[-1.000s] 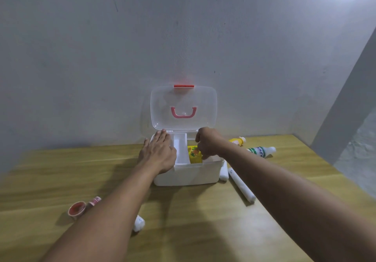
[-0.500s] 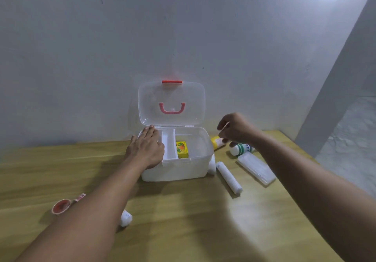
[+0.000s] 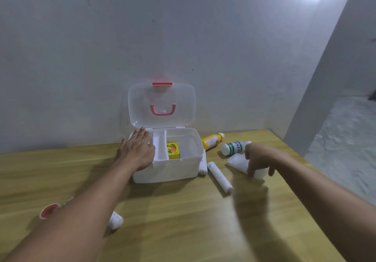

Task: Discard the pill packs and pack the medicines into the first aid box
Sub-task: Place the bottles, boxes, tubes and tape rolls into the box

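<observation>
The white first aid box stands open on the wooden table, its clear lid upright against the wall. A small yellow box lies inside it. My left hand rests flat on the box's left rim. My right hand hovers, fingers spread downward, over a clear plastic packet to the right of the box. A yellow bottle and a white-and-green bottle lie behind it. Two white rolls lie beside the box.
A red-and-white round item and a small white bottle lie at the front left, partly hidden by my left forearm. The table's right edge is close to my right arm; a grey wall stands behind the box.
My right hand left the box's inside, moved right past the bottles and came down over the clear packet. The yellow box stayed in the box. My left hand stayed on the rim.
</observation>
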Tool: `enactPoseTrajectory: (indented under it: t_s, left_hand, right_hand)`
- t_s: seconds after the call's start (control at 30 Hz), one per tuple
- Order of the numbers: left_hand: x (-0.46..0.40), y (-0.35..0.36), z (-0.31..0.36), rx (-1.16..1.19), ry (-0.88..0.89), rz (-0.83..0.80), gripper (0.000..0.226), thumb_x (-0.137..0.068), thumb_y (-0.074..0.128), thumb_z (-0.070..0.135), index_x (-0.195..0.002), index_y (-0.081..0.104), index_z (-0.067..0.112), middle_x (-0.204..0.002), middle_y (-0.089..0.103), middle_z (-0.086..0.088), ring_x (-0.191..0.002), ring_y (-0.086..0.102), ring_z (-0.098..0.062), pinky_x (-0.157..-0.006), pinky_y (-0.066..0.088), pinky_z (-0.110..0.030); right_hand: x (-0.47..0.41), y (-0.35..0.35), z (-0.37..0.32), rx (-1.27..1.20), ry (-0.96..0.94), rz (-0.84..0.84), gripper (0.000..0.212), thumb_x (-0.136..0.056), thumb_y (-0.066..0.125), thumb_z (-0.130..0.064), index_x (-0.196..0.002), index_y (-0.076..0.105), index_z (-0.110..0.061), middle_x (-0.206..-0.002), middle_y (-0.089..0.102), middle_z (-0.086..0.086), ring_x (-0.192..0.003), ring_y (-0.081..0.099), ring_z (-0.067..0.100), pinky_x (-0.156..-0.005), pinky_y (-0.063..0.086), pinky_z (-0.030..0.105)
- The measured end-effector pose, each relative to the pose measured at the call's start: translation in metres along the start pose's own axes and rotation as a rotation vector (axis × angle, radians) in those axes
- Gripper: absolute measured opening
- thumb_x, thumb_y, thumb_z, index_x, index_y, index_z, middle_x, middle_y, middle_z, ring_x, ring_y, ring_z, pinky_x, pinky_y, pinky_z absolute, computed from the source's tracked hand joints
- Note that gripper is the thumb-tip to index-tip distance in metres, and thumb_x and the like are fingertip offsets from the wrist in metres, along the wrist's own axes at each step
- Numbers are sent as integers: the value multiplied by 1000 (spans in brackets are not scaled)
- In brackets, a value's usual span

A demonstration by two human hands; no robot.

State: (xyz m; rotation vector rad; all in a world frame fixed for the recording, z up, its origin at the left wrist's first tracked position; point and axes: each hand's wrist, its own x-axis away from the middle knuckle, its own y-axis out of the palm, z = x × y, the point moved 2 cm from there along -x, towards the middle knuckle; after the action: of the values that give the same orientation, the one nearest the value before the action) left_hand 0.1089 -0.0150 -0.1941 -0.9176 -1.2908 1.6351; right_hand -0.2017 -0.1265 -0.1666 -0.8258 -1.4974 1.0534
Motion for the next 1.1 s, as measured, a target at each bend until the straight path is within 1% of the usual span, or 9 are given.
enactPoseTrajectory:
  t_s: [0.13, 0.3, 0.43, 0.57, 0.63, 0.77, 0.9, 1.03, 1.1]
  left_hand:
    - [0, 1, -1, 2, 1, 1, 58, -99, 19, 28, -153, 4, 12, -162, -5, -2, -150, -2, -15, -122, 5, -43]
    - [-1, 0, -1, 5, 0, -3, 58, -99, 19, 28, -153, 3, 12, -162, -5, -1, -150, -3, -15, -122, 5, -44]
    - [0, 0, 0, 14, -3, -4, 58, -99, 19, 28, -153, 4, 12, -162, -4, -2, -150, -2, -15, -122, 5, -44]
    - [1, -1, 1, 37, -16, -5, 59, -98, 20, 26, -153, 5, 11, -163, -4, -1, -150, -3, -14, -122, 4, -43]
    - [1, -1, 1, 41, -21, -3, 60, -97, 20, 26, -153, 5, 11, -163, -4, 0, -150, -3, -14, -122, 4, -43]
    - [2, -1, 2, 38, -15, -3, 59, -98, 20, 26, -153, 4, 11, -163, -4, 0, -150, -3, -15, -122, 3, -43]
    - [3, -2, 2, 31, -3, -5, 58, -99, 18, 27, -153, 3, 11, -162, -5, -2, -150, -3, -15, -122, 3, -43]
    - [2, -2, 2, 13, 10, -9, 56, -99, 17, 27, -153, 6, 15, -163, -4, -2, -150, -3, -16, -122, 4, -45]
    - [2, -1, 1, 7, 14, -12, 56, -99, 17, 28, -153, 7, 18, -163, -5, -2, -150, -3, -17, -122, 4, -47]
  right_hand:
    - [16, -44, -20, -59, -118, 28, 63, -62, 86, -7, -119, 58, -1, -108, 61, 17, -82, 66, 35, -56, 61, 44]
    - [34, -83, -65, -160, -325, 100, 75, -63, 87, -7, -129, 54, 0, -121, 63, 18, -79, 71, 36, -56, 61, 36]
    - [33, -82, -110, -50, -406, 154, 70, -61, 89, -12, -125, 60, -5, -109, 69, 17, -70, 71, 33, -42, 54, 26]
    - [19, -64, -144, 141, -501, 282, 64, -56, 91, -24, -113, 67, -9, -104, 70, 11, -87, 64, 27, -77, 57, 34]
    - [14, -54, -157, 152, -530, 284, 63, -58, 91, -26, -113, 66, -9, -104, 69, 9, -89, 62, 26, -75, 54, 32]
    - [4, -39, -171, 201, -553, 291, 50, -61, 89, -33, -99, 66, -12, -91, 66, 5, -84, 61, 26, -57, 40, 26]
    - [-1, -32, -172, 197, -602, 336, 62, -65, 87, -35, -118, 63, -12, -104, 69, 7, -93, 62, 26, -66, 41, 28]
    - [-6, -24, -175, 142, -637, 280, 62, -66, 87, -31, -119, 64, -8, -112, 68, 8, -98, 62, 26, -79, 53, 33]
    - [-8, -20, -173, 83, -627, 271, 65, -66, 88, -29, -122, 63, -8, -116, 66, 8, -101, 60, 26, -83, 51, 31]
